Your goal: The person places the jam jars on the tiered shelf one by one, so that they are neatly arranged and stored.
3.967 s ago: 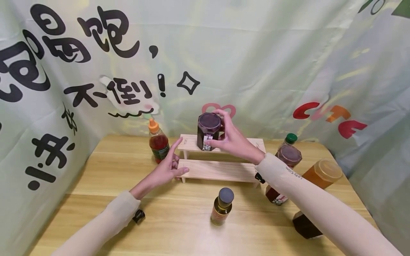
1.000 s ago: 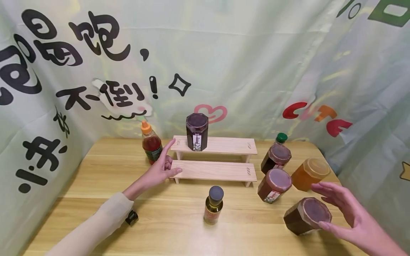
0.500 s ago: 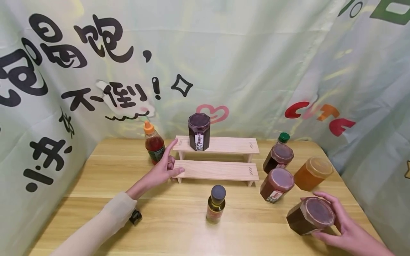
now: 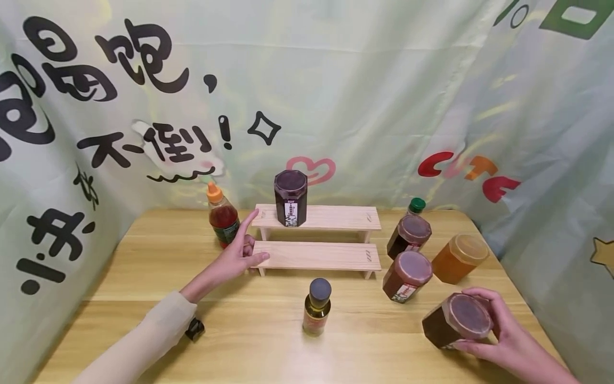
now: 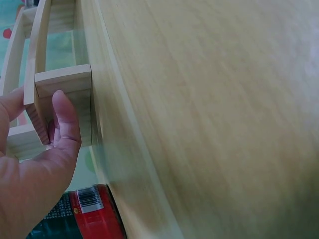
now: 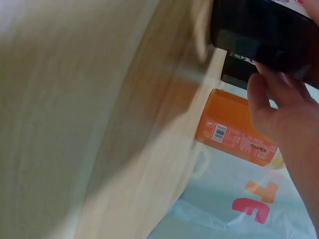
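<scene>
My right hand (image 4: 503, 333) grips a dark octagonal jar (image 4: 443, 324) with a purplish lid at the right front; its fingers and thumb lie on the lid side and body. The jar (image 6: 264, 37) also shows in the right wrist view, dark against the wood. At the left end of a two-step wooden shelf (image 4: 316, 256), my left hand (image 4: 232, 266) holds the lower board between thumb and fingers, and one finger extends toward the upper step. The left wrist view shows the thumb near the board's end (image 5: 36, 109). Another dark jar (image 4: 290, 200) stands upright on the upper step, left of its middle.
An orange-capped squeeze bottle (image 4: 224, 218) stands left of the shelf. In front is a small dark-capped bottle (image 4: 316, 309). On the right stand a reddish jar (image 4: 400, 280), a dark jar (image 4: 400, 240), a green-capped bottle (image 4: 417, 207) and an amber jar (image 4: 451, 261). Printed cloth hangs behind.
My right hand has let go of the jar on the upper step, moved to the right front and closed around another dark jar. The left hand has stayed at the shelf's end.
</scene>
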Motion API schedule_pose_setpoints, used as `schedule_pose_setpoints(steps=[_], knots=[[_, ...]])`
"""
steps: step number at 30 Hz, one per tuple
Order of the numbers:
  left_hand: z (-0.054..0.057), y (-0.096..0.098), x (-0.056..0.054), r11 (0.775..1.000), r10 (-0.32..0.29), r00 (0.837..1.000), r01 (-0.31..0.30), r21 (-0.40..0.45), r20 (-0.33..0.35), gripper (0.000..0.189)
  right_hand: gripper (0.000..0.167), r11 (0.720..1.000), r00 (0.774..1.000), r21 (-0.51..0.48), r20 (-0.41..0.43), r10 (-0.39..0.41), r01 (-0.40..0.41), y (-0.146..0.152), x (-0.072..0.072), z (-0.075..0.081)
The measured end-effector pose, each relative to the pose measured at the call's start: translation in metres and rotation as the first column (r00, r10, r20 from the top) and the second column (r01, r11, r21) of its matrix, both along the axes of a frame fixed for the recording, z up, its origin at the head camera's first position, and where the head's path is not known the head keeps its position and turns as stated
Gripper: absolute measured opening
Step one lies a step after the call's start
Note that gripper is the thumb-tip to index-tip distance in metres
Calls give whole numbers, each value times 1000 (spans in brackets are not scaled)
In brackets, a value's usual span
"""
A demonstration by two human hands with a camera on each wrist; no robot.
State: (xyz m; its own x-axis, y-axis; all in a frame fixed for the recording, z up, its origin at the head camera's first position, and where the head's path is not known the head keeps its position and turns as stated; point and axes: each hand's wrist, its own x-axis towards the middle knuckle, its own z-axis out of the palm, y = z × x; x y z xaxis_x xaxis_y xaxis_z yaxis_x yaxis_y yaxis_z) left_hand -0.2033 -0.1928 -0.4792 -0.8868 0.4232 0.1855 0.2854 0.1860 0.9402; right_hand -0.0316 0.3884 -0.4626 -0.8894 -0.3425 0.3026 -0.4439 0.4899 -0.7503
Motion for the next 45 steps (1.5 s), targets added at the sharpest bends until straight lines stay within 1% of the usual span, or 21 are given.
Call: schedule_pose_setpoints(steps=[6,12,15,18,21,26,28,31,33,35,37,39,42,45], knots=[[3,-4,4,1000,-1,1000,1,-19,12,114,105,997,997,9,-9,-76,76,-7,1,0],[6,-3,4,1000,12,1000,-11,-23,28,114,110,988,987,-1,-51,-151,152,-12,-1,7],[6,-3,4,1000,12,999,-11,-20,35,113,113,985,981,-19,-87,-174,173,-16,-4,17],[5,-3,1,1000,7,1000,-7,-21,28,113,115,982,974,-43,-130,-187,183,-20,-7,30],[5,-4,-1,1000,3,1000,-2,-24,21,112,115,977,967,-71,-147,-209,200,-22,-11,42],[7,-5,-1,1000,-10,999,10,-10,31,112,114,973,973,-146,-123,-195,176,-25,-20,60],[8,-5,0,1000,-18,999,18,0,33,112,114,973,973,-143,-121,-196,179,-28,-24,68],[9,-4,2,1000,-25,999,25,6,39,112,115,973,968,-111,-131,-216,202,-32,-31,80],[9,-3,3,1000,-20,999,20,5,43,111,115,973,965,-91,-139,-223,212,-34,-35,90],[8,-2,4,1000,-9,998,9,2,55,110,113,974,968,-108,-132,-214,201,-37,-40,99],[8,-3,5,1000,3,998,-3,2,62,109,112,972,975,-154,-112,-194,176,-40,-45,107],[7,-3,5,1000,11,998,-11,0,69,109,110,970,978,-179,-95,-186,167,-44,-52,113],[8,-4,5,1000,14,997,-13,-5,79,108,107,965,980,-200,-67,-185,168,-51,-61,122],[10,-4,4,1000,11,995,-10,-14,102,107,104,966,981,-189,-48,-189,177,-57,-70,130]])
